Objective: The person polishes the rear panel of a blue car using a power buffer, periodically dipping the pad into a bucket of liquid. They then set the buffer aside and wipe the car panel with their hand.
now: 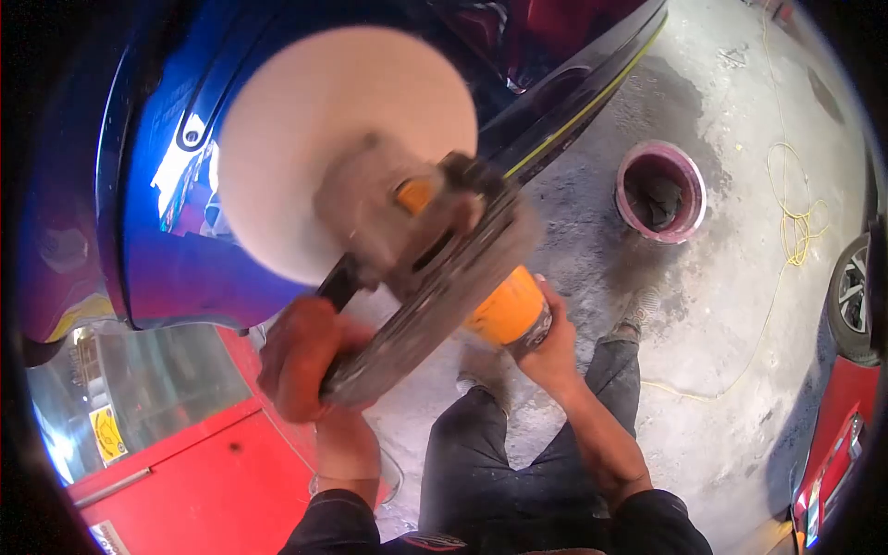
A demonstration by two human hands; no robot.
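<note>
I hold a dusty yellow and grey power polisher (444, 250) with a large white round pad (324, 120) facing up toward me. My left hand (301, 356) grips the black side handle at the lower left of the tool. Around the yellow rear body (509, 310) my right hand (550, 347) is closed. The pad hovers over a glossy blue car panel (176, 268). The tool looks blurred.
A red car body and its window (185, 444) lie at the lower left. A pink-rimmed bucket (661, 190) stands on the concrete floor. A yellow cord (791, 217) trails at right, near another red car and wheel (856, 296). My legs stand below.
</note>
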